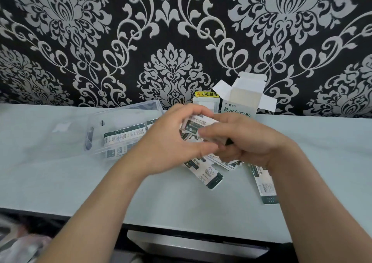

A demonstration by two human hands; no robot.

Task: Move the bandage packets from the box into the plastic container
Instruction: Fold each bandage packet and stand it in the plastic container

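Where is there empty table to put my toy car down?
Bare table lies right of the box and right hand, and along the near edge in front of the plastic container. The middle is crowded: left hand, held packets, loose packets underneath.

I saw what looked like a room in a home rather than a workplace. Black wallpaper point(181, 41) with large silver damask scrolls covered the wall beyond the left hand point(167, 142) and the right hand point(247, 142). A pale, smooth tabletop point(60, 182) ran beneath both hands and met that wall. Just beyond the fingertips, a white wall plate point(206, 104) carried a yellow warning sticker point(207, 94) with Chinese characters. Nearer than the wrists, under the table's front edge, a grey ledge point(191, 246) showed; I could not tell what it was.
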